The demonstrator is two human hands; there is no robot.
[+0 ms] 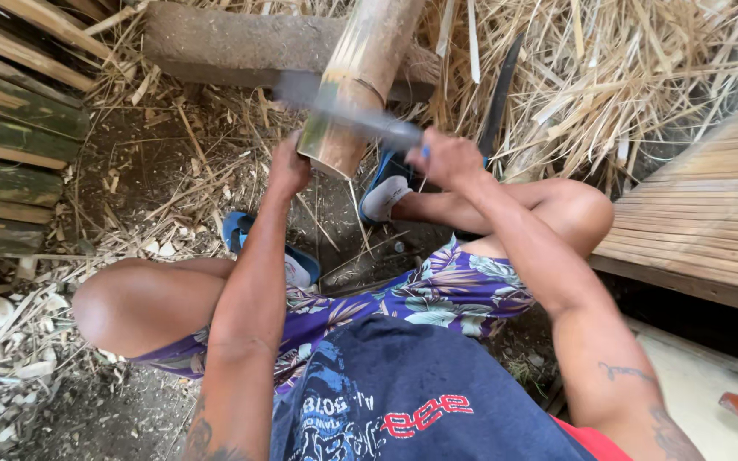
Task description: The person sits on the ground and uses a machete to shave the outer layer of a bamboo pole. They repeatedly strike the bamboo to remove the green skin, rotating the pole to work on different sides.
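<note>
A thick bamboo pole (367, 68) leans toward me, its cut end resting over a wooden log (224, 44). My left hand (288, 166) grips the lower left edge of the pole's end. My right hand (444, 158) is closed on the handle of a long knife (343, 111), whose blurred blade lies across the pole near its end. My knees are spread, and my feet in blue sandals (383, 183) rest on the dirt below the pole.
Split bamboo slats (10, 137) are stacked at the left. A slatted bamboo platform (711, 213) stands at the right. Dry bamboo shavings (608, 77) pile behind the log. A dark blade (499, 98) stands in the shavings. Chips litter the dirt at lower left.
</note>
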